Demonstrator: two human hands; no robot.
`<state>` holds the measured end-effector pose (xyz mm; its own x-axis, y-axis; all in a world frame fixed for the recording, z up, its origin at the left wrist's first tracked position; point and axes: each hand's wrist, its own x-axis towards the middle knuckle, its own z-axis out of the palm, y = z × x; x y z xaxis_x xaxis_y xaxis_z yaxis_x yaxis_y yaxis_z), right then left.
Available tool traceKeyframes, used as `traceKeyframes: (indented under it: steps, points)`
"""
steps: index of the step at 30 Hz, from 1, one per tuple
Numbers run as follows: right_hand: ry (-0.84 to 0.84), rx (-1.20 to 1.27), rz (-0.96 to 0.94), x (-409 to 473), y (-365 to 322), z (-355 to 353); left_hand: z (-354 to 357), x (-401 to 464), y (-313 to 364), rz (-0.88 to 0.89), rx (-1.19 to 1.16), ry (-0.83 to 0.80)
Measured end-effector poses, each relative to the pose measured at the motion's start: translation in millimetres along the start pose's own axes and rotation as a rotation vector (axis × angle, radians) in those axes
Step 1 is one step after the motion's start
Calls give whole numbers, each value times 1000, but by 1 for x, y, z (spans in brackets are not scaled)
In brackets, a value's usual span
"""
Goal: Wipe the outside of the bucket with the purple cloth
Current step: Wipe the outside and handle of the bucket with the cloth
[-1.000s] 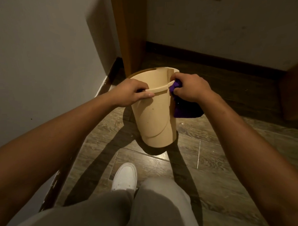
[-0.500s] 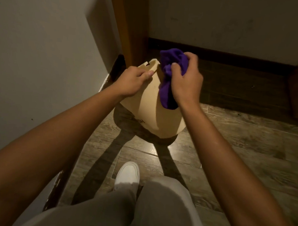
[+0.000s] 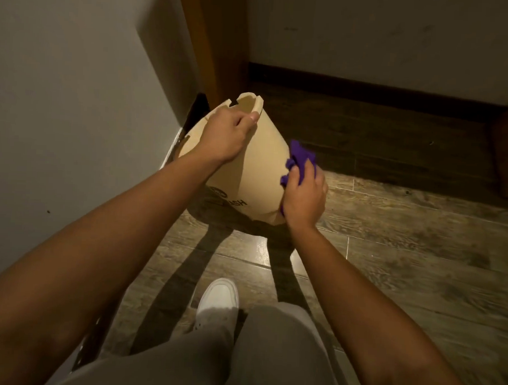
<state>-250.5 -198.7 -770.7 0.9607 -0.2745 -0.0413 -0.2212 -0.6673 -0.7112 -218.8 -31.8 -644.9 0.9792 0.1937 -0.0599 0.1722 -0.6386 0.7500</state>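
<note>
The tan bucket (image 3: 257,166) is tipped over and held up off the wood floor (image 3: 405,242), close to the corner. The left hand (image 3: 225,133) grips it near the top end. The right hand (image 3: 303,199) is bunched tight around the purple cloth (image 3: 299,162) and presses it on the bucket's right side, low down. So the wiping is under way. The light is dim, so I cannot tell which parts are clean yet, and the far side may need a turn. The grey wall (image 3: 76,97) and the door frame (image 3: 212,45) are just beside the bucket, so there is little room there. A white shoe (image 3: 219,300) stands below
</note>
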Motion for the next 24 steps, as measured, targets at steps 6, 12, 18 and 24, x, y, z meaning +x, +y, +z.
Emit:
traceKeyframes:
  steps: [6,12,18,24]
  points:
    - [-17,135,2,-18,-14,2,-1,4,2,9,28,23]
    - [44,84,-277,-10,-106,3,-4,3,-7,-67,-108,-17]
    - [-75,-142,-194,40,-61,-8,-6,-11,-25,-127,-148,71]
    - [-12,-54,-56,-4,-9,-18,-3,-7,-14,-73,-115,58]
